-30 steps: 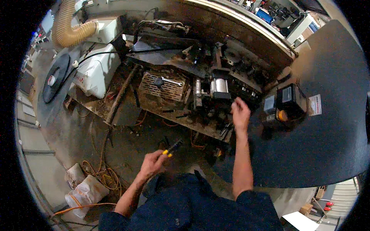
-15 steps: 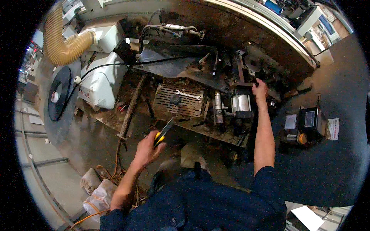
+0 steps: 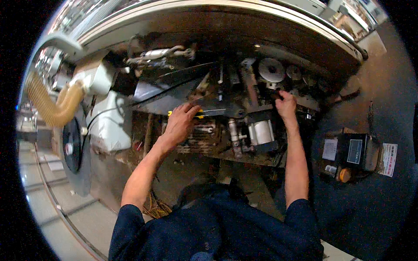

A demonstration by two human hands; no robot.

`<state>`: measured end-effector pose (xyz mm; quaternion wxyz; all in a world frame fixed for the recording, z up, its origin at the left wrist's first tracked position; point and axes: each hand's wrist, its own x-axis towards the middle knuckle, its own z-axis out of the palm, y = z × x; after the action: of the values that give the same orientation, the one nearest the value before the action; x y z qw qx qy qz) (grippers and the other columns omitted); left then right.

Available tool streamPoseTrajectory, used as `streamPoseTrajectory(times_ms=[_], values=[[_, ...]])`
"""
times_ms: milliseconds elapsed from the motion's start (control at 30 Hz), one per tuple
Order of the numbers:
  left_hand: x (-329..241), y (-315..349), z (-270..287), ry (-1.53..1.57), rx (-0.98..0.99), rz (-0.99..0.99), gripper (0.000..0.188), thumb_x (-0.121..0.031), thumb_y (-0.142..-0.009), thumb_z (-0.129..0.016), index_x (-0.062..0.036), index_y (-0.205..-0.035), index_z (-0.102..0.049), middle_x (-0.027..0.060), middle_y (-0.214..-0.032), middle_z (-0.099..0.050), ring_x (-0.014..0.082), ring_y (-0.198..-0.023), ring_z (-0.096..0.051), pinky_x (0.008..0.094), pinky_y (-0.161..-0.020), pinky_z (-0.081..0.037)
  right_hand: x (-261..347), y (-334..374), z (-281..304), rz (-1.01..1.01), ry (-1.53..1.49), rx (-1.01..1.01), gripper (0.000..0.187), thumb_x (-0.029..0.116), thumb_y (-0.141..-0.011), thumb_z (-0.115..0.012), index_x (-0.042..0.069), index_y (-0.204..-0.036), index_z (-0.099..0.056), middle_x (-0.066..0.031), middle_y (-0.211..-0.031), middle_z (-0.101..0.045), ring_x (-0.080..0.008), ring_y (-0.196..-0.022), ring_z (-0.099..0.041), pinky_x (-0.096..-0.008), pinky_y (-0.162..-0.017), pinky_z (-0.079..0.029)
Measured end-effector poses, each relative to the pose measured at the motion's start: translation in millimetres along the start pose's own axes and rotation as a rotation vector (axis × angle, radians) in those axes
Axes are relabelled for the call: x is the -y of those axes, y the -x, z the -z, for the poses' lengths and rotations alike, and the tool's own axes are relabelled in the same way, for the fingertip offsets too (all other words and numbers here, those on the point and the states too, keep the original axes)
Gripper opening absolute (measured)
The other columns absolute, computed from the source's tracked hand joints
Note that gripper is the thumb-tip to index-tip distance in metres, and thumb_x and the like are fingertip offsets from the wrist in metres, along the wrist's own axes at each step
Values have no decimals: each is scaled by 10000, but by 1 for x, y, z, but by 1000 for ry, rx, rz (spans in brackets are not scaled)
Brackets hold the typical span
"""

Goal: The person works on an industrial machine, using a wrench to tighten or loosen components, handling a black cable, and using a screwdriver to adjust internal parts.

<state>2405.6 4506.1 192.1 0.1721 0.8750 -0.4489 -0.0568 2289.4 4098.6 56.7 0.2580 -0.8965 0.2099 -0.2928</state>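
My left hand [image 3: 182, 121] is over the middle of the dirty machine bed, its fingers closed around a yellow-handled tool [image 3: 200, 114] with a slim flat blade pointing right. Most of the handle is hidden under the hand, and whether it is a knife or a scraper is unclear. Just below that hand, an open-end wrench [image 3: 203, 129] lies on the slotted metal plate [image 3: 198, 145]. My right hand [image 3: 286, 105] has its fingers curled at a dark part below a round metal disc [image 3: 271, 71]. What those fingers grip is hidden. A silver cylinder [image 3: 261, 132] sits left of the right wrist.
A black box [image 3: 358, 150] with an orange knob stands on the right. At left are a white machine housing [image 3: 109, 124], a ribbed tan hose [image 3: 61, 106] and a black wheel [image 3: 73, 141]. A black cable [image 3: 152, 96] crosses the bed. Behind rises a dark wall [image 3: 209, 26].
My left hand has moved up and forward with the yellow-handled tool, from in front of the bed to over it. The view has shifted; my right hand stays by the same part.
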Motion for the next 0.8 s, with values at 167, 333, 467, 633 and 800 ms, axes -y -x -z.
streamPoseTrajectory(times_ms=[167,333,467,633,800], values=[[6,-42,-19,-40,-61,-123,497,-50,-759,-649,-105,-1247,-576,125,-1154,-572,357,-1079,-527,440,-917,-437,18,2,13,-57,-110,50,352,128,-718,-658,-20,-1038,-670,-198,-958,-694,-347,-906,-670,-393,-849,-527],[4,-54,-20,-98,-88,-197,462,-62,-778,-634,-98,-1236,-583,116,-1113,-588,333,-1050,-528,449,-923,-421,61,-11,34,-159,-126,38,202,134,-797,-668,4,-952,-657,-142,-887,-690,-261,-750,-662,-365,-683,-509],[8,-45,-20,-76,-236,-251,409,-79,-762,-685,-81,-1163,-604,102,-1155,-592,330,-1061,-544,459,-893,-444,78,7,55,-207,-301,-116,128,70,-850,-662,10,-962,-651,-82,-863,-670,-186,-769,-630,-301,-713,-499],[64,-47,6,-296,-564,85,305,-146,-803,-698,-13,-1066,-615,142,-1064,-620,353,-995,-570,466,-888,-438,96,65,97,-450,-348,-98,104,75,-875,-647,18,-961,-658,-84,-929,-685,-175,-870,-632,-298,-806,-495],[128,-38,-8,-292,-320,143,215,-211,-816,-697,-65,-962,-637,119,-1005,-609,322,-999,-542,421,-848,-456,105,133,104,-669,-301,-68,114,64,-870,-661,-1,-962,-643,-77,-946,-676,-167,-863,-616,-289,-816,-484]])
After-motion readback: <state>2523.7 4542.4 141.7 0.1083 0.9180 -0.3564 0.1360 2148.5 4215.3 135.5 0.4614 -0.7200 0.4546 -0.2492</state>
